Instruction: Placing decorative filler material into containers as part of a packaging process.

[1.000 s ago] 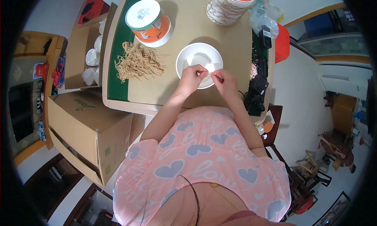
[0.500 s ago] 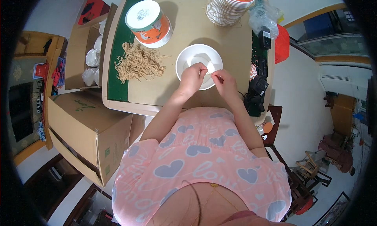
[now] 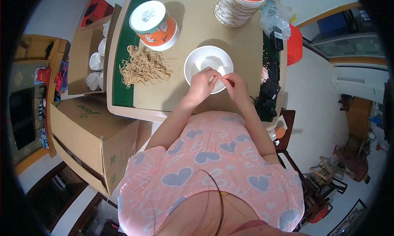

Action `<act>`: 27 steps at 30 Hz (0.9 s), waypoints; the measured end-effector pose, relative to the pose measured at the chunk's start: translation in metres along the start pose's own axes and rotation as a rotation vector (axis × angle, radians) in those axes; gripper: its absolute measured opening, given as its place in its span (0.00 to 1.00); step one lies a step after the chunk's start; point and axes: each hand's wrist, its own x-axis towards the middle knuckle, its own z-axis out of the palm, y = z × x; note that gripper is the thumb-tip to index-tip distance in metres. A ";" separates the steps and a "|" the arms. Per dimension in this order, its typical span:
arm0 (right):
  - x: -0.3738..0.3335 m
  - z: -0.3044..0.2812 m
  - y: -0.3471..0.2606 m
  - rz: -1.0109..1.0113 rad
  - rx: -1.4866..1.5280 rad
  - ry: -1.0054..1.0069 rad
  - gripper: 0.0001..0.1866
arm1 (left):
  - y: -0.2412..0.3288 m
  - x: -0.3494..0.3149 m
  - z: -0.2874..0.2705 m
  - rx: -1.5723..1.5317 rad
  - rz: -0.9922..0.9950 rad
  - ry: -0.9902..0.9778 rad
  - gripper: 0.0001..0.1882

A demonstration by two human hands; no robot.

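Note:
Both hands meet over the near right rim of a round white container [image 3: 208,54], seen from above with its inside facing up. My left hand [image 3: 202,85] is closed in a pinch at that rim. Fingertip to fingertip with it, my right hand [image 3: 235,85] pinches too. Something tiny and pale may be between the fingers, too small to name. Left of the container lies a loose pile of tan twine cords [image 3: 144,67]. Behind the pile stands a short stack of orange-printed paper buckets [image 3: 159,33], upside down with a white base up.
A taller stack of buckets with cords around it [image 3: 234,10] stands at the back. Clear plastic bags [image 3: 276,15] and black devices [image 3: 269,90] line the table's right edge. Open cardboard boxes, one large [image 3: 88,125] and one holding white wrapped items [image 3: 96,61], stand left.
My fingertips have drawn closer together at the container's rim, the left hand shifting slightly right. The container and the piles keep nearly the same places.

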 end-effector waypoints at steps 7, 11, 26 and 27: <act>-0.001 0.002 -0.002 -0.055 -0.096 0.021 0.04 | 0.010 -0.003 0.014 0.211 -0.010 0.165 0.01; -0.002 0.004 0.003 -0.067 -0.117 0.034 0.04 | 0.010 -0.002 0.017 0.247 -0.073 0.156 0.02; -0.003 0.001 0.000 0.087 -0.070 0.023 0.04 | 0.003 0.000 0.002 0.145 -0.019 0.038 0.04; -0.003 0.001 -0.001 0.063 -0.075 0.022 0.04 | 0.006 0.000 0.003 0.145 -0.019 0.039 0.04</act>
